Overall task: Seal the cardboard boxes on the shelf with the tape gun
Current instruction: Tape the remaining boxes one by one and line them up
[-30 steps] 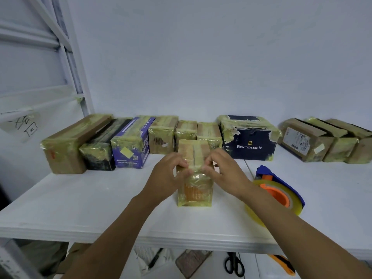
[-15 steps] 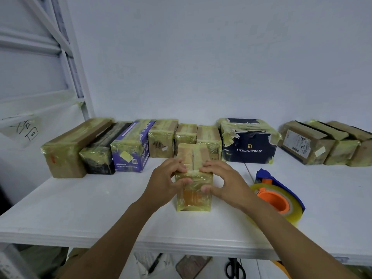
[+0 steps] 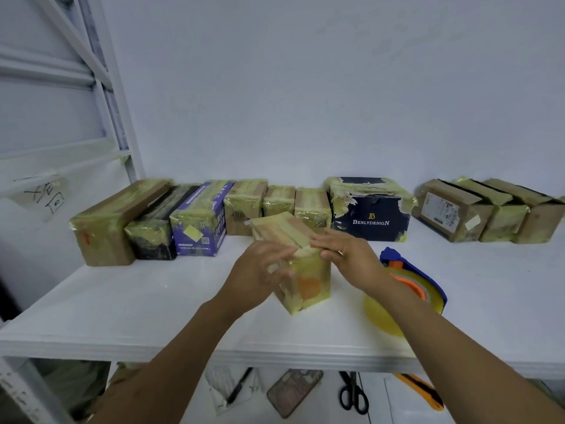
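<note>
A small cardboard box [image 3: 308,286] wrapped in yellowish tape stands on the white shelf [image 3: 153,307], turned at an angle. My left hand [image 3: 260,270] lies against its left side and front, fingers blurred. With flat fingers, my right hand [image 3: 345,255] presses on the box's top right edge. The blue and orange tape gun [image 3: 409,276] with its yellow tape roll lies on the shelf just right of the box, partly hidden behind my right forearm.
A row of taped boxes [image 3: 195,221] lines the back wall, with a dark blue Benlydesign box [image 3: 370,215] behind the one I touch and three brown boxes [image 3: 486,212] at far right. Scissors [image 3: 351,393], a phone and a pen lie below the shelf.
The box has been turned so one corner faces me. My left hand slid down to its left side; my right hand shifted to the top right edge.
</note>
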